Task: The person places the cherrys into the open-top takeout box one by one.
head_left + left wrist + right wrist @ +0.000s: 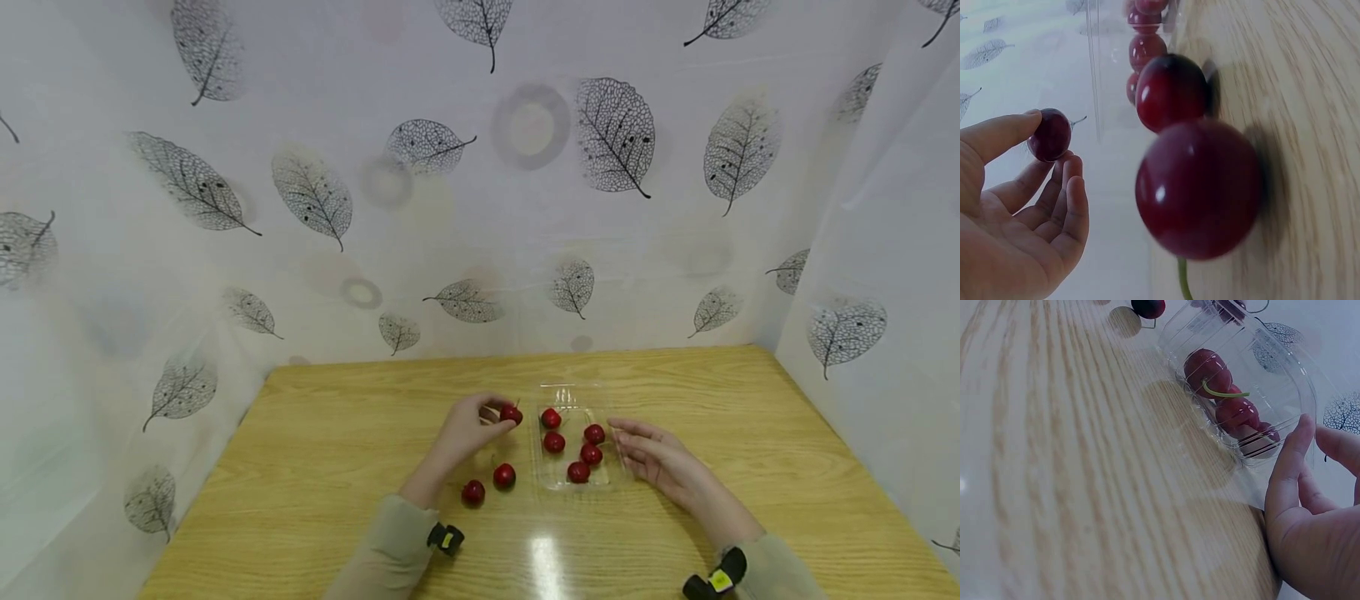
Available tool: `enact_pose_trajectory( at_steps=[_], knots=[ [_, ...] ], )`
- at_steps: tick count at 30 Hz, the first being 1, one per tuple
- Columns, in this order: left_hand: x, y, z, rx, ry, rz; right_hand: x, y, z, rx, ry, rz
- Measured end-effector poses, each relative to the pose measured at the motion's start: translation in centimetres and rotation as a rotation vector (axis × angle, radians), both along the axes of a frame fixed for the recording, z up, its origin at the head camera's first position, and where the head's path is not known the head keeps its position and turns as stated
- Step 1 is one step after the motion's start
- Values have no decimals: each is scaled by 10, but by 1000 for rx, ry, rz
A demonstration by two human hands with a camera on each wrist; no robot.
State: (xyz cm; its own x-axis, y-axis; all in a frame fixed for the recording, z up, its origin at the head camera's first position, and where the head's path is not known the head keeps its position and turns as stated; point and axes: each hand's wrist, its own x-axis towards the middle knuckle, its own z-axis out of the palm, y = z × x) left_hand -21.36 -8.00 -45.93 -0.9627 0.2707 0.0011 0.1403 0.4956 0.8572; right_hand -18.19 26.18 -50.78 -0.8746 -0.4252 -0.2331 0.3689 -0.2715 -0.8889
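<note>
My left hand (pixel 467 427) pinches a dark red cherry (pixel 1050 135) between thumb and fingers, just left of a clear plastic container (pixel 572 435) and above the table. A thin stem sticks out of that cherry. At the container's right side, my right hand (pixel 666 468) holds the rim, with thumb and forefinger at its edge in the right wrist view. Several red cherries (pixel 553 442) lie inside, one with a green stem showing in the right wrist view. Two more cherries, a left one (pixel 473 492) and a right one (pixel 504 476), rest on the table near my left wrist.
The wooden table (pixel 337 467) carries the container and the loose cherries. Behind it and along both sides hangs a pale sheet (pixel 480 233) printed with dark leaves. Light reflects off the tabletop in front of the container.
</note>
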Motion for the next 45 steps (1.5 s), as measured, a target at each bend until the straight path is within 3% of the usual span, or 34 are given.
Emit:
enact_pose_trajectory(
  at_steps=[9,17,22,38,45],
  knots=[
    [3,19,5,12,-1,-40,0,1,0,-27,8,17],
    [3,37,5,21,43,-88,1,1,-1,-44,14,20],
    [3,49,5,43,17,-99,1,2,-2,-58,14,24],
    [3,74,5,-23,87,-208,0,2,-1,-50,23,38],
    [4,79,0,-32,72,-223,-1,3,-2,-60,11,35]
  ],
)
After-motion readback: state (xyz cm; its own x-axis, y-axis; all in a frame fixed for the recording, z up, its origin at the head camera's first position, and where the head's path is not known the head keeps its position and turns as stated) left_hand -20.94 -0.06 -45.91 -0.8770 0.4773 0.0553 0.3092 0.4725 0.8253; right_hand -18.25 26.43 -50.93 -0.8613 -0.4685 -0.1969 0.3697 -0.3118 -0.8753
